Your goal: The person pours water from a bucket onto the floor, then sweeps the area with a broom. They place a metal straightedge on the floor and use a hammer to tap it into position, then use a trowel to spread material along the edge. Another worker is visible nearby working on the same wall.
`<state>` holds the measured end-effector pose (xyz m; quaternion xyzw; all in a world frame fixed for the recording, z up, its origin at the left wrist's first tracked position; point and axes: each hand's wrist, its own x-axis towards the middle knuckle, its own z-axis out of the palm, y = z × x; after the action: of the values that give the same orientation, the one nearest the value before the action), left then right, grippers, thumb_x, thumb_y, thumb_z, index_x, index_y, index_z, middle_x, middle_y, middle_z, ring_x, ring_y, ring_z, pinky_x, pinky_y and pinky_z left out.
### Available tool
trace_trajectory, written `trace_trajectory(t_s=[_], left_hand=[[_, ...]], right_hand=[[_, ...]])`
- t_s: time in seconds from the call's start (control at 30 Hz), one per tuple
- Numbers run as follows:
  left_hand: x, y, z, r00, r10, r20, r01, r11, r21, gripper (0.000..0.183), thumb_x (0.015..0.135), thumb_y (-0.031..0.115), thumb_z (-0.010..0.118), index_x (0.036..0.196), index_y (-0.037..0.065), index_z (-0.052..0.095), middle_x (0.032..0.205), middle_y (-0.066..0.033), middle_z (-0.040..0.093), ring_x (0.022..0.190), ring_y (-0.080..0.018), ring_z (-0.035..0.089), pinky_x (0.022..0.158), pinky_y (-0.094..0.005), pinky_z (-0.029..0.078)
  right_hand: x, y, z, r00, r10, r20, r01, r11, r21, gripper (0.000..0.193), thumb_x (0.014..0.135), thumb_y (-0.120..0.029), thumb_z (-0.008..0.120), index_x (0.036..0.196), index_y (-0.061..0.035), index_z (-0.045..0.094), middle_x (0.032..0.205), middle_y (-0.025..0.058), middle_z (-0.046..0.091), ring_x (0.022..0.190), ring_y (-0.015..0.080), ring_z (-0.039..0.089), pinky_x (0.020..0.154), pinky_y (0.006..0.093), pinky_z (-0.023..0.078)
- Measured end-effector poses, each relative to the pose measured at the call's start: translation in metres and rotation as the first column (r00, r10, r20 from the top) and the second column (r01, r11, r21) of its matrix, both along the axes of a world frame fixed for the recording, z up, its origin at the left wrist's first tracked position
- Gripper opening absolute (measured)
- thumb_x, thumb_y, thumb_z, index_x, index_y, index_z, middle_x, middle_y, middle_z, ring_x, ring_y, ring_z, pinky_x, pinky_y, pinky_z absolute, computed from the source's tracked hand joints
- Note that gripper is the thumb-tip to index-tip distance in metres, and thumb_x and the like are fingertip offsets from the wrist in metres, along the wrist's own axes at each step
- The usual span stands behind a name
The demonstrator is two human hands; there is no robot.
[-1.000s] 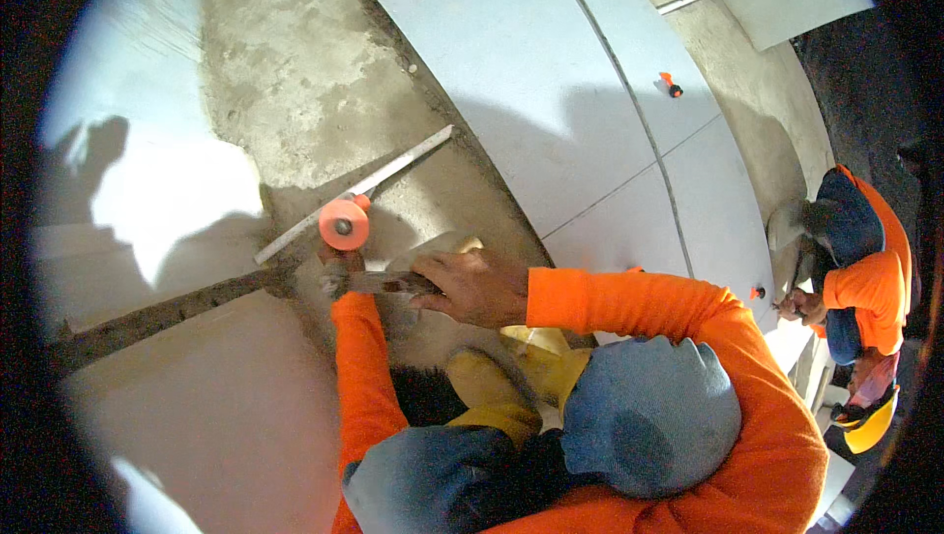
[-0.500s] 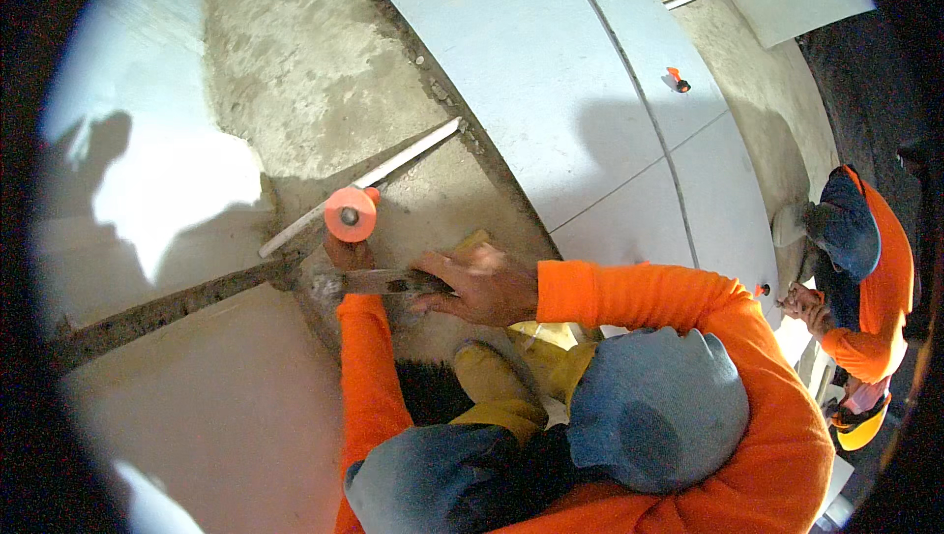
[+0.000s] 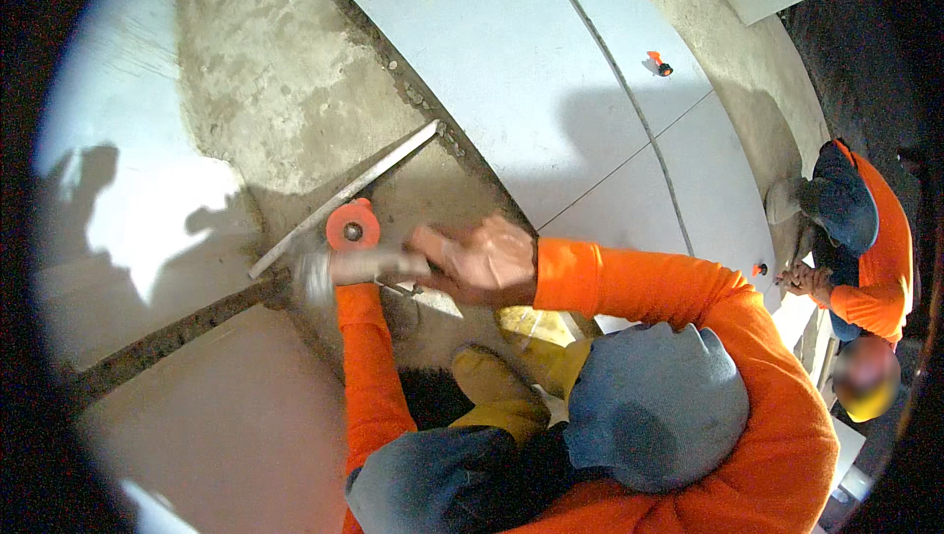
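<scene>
A blurred hammer [image 3: 379, 265] is in my right hand [image 3: 487, 259], whose fingers wrap round its handle. Its smeared head [image 3: 313, 276] lies just below an orange round hand guard with a metal end in the middle, apparently the top of a chisel [image 3: 352, 230] seen end-on. My left hand is hidden behind the guard and hammer; only its orange sleeve [image 3: 369, 347] shows, rising to the chisel. Beneath both hands is a patch of bare, rough concrete [image 3: 403, 190] between large pale slabs. The chisel's working tip is out of sight.
A white strip [image 3: 344, 197] crosses the concrete beyond the chisel. Pale slabs [image 3: 472, 62] to the right carry orange-topped clips [image 3: 660, 65] at their joints. My yellow boots [image 3: 487, 377] are close below my hands. Another person [image 3: 875, 239] in orange crouches at far right.
The hammer has dropped slightly and turned blurred, with my right hand moving fast. The chisel's guard now covers my left hand. The whole view has shifted a little.
</scene>
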<state>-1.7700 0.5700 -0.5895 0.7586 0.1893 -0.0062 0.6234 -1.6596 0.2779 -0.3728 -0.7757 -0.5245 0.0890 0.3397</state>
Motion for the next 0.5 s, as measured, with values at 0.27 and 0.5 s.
trace_trajectory(t_s=[0.27,0.5], left_hand=[[-0.013,-0.029,0.005,0.827,0.345,0.444,-0.166,0.904,-0.394,0.038,0.099,0.022,0.053,0.119,-0.008,0.063,0.121,-0.0162,0.067,0.102,-0.0257,0.067,0.093,-0.0353,0.054],[-0.026,-0.044,0.035,0.882,0.288,0.373,-0.312,0.95,0.004,0.032,0.094,0.021,0.059,0.112,-0.005,0.066,0.114,-0.0132,0.069,0.098,-0.0234,0.066,0.091,-0.0357,0.053]], right_hand=[[-0.008,0.002,-0.011,0.999,-0.007,-0.046,-0.004,0.973,-0.232,0.033,0.096,-0.038,0.061,0.104,-0.0067,0.057,0.072,0.0147,0.065,0.059,0.0352,0.067,0.051,0.0475,0.053],[-0.034,0.0,0.022,0.995,0.074,-0.065,-0.074,0.997,0.003,0.033,0.094,-0.035,0.067,0.11,-0.0071,0.057,0.078,0.0141,0.066,0.065,0.0356,0.068,0.055,0.048,0.054]])
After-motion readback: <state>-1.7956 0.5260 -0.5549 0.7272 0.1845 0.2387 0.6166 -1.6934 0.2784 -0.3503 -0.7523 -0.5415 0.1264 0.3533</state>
